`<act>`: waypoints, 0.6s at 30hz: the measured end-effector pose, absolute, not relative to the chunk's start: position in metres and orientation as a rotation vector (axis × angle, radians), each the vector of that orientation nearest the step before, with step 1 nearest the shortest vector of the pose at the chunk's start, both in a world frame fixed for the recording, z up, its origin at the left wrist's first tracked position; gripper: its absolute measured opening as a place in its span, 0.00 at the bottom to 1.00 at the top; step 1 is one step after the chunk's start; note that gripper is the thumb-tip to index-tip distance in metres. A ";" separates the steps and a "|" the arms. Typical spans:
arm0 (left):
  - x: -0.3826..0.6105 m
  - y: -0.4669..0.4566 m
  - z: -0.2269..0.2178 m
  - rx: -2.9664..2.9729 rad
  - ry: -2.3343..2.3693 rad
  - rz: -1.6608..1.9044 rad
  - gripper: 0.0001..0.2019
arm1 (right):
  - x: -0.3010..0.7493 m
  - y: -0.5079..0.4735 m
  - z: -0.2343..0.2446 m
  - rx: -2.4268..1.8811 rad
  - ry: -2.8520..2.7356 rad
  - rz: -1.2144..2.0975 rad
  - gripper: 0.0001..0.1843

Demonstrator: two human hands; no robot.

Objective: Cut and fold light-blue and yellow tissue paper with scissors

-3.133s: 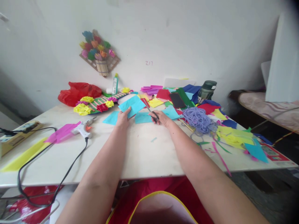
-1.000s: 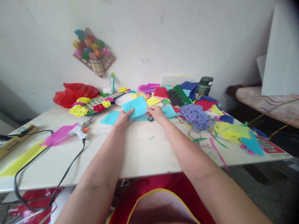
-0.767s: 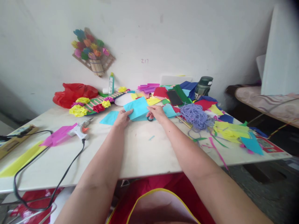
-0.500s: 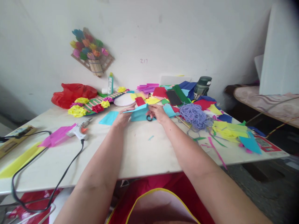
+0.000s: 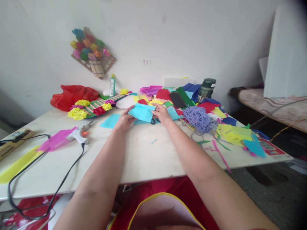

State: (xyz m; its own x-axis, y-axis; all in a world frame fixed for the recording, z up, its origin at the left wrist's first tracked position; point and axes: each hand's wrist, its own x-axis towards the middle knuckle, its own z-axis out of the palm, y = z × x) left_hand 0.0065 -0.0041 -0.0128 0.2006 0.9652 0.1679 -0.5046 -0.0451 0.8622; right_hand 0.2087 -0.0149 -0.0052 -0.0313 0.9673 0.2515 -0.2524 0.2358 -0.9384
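Note:
My left hand (image 5: 124, 120) and my right hand (image 5: 162, 114) both pinch a light blue sheet of paper (image 5: 142, 112), which is held low over the white table (image 5: 144, 153). The left hand grips its left edge and the right hand its right edge. Black-handled scissors (image 5: 155, 120) lie on the table just under my right hand. Another light blue paper piece (image 5: 109, 120) lies flat to the left of my left hand.
A white glue gun (image 5: 76, 135) with a black cord (image 5: 48, 179) lies at the left beside pink paper (image 5: 54, 142). Purple yarn (image 5: 199, 118), many coloured paper scraps (image 5: 235, 135), a dark jar (image 5: 206, 89) and a red bag (image 5: 72, 95) crowd the back and right.
Three seconds ago my right hand held the scissors at the table; it has let them go and taken the blue sheet. Both hands have since tilted the sheet down from upright to nearly flat.

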 end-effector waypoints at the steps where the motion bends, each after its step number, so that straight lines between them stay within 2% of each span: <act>1: 0.005 -0.004 -0.011 0.968 0.591 1.306 0.28 | 0.209 -0.015 -0.006 -0.804 -1.180 1.181 0.32; 5: 0.002 -0.005 -0.007 0.882 0.615 1.338 0.25 | 0.209 -0.014 -0.006 -0.780 -1.204 1.201 0.38; 8: 0.004 -0.004 -0.009 0.882 0.746 1.357 0.28 | 0.210 -0.015 -0.007 -0.774 -1.255 1.213 0.37; 12: 0.009 -0.002 -0.014 0.991 0.833 1.422 0.25 | 0.210 -0.015 -0.009 -0.783 -1.354 1.213 0.35; 15: 0.009 0.000 -0.016 1.046 0.859 1.421 0.25 | 0.211 -0.013 -0.011 -0.811 -1.339 1.251 0.30; 18: 0.008 0.001 -0.018 1.083 0.860 1.446 0.27 | 0.212 -0.011 -0.013 -0.847 -1.285 1.276 0.18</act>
